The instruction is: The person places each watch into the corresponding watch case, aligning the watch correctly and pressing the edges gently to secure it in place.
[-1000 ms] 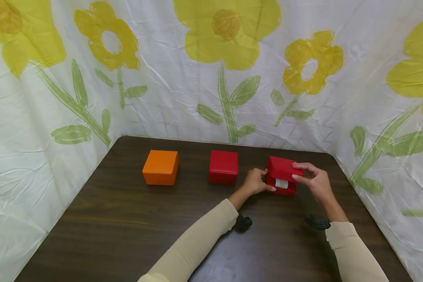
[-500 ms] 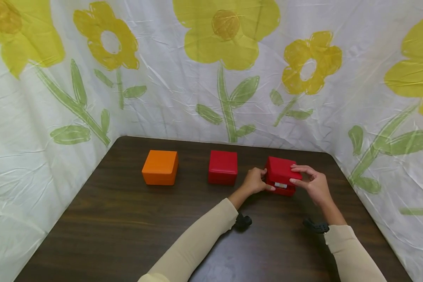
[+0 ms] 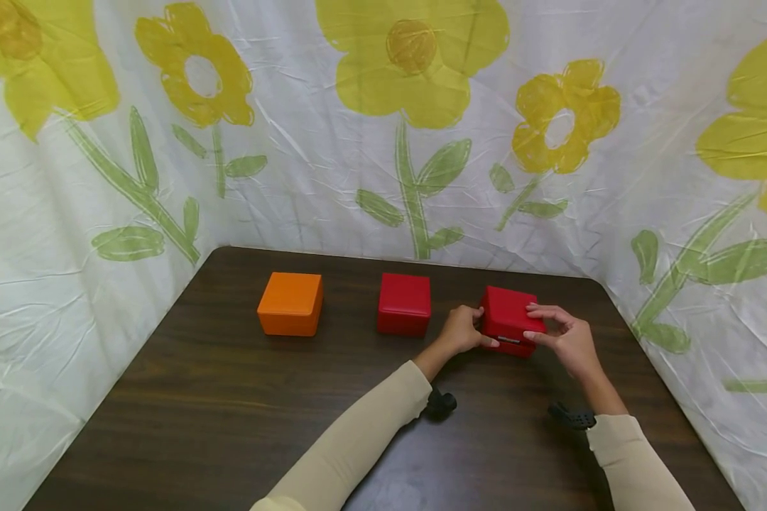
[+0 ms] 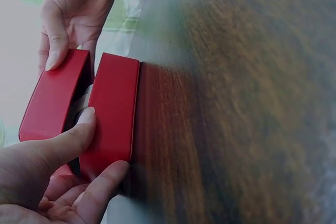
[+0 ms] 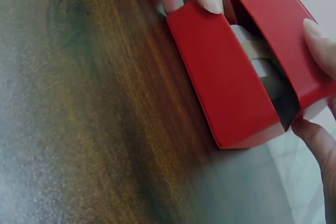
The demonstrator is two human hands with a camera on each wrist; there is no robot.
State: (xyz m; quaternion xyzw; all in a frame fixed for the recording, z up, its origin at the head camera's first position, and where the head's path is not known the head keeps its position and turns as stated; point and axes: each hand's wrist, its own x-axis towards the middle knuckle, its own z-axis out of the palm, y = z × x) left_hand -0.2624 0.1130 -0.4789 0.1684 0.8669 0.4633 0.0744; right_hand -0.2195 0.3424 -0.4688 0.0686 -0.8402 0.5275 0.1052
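On the right of the table, in the head view, stands a red box [image 3: 506, 309] with its hinged lid lowered to a narrow gap. My left hand [image 3: 461, 331] grips the base from the left side, thumb at the front. From the right, my right hand [image 3: 569, 342] holds the lid [image 4: 55, 98] between thumb and fingers. Through the gap in the right wrist view shows a white and beige banded thing [image 5: 257, 51] inside; its kind is mostly hidden. The box base [image 5: 226, 82] rests on the table.
A second red box [image 3: 405, 304], its lid down, stands left of my left hand. Further left is an orange box [image 3: 291, 304], also with its lid down. The dark wooden table [image 3: 230, 411] meets a white curtain [image 3: 307, 191] with yellow flowers at back and sides.
My right hand has brought the lid down, so the gap narrows and the white thing inside is almost covered in the head view. My left hand stays at the base.
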